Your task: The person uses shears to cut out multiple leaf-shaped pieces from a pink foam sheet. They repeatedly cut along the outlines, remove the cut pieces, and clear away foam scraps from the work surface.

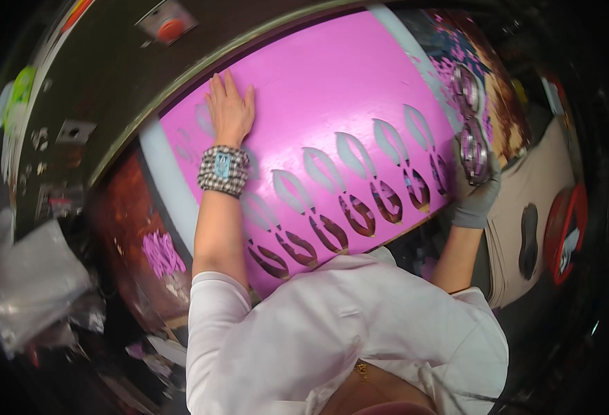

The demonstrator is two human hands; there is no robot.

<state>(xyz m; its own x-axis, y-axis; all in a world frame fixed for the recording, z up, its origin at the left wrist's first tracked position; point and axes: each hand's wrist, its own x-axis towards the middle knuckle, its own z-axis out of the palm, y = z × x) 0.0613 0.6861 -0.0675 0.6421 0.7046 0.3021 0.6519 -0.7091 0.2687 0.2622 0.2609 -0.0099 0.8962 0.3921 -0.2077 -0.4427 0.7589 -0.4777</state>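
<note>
Left fingers [231, 84] lie outstretched on the pink sheet [318, 90]; gloved right fingers [492, 182], partly hidden, grip a metal die [470, 121].

Left forearm [219, 225] extended toward the far left; the bare left hand [232, 112] lies palm down, fingers [229, 84] pointing far, thumb [250, 99] to the right. Right forearm [458, 256] reaches right, nearer; the gloved right hand [478, 199] is curled in a grip.
</note>
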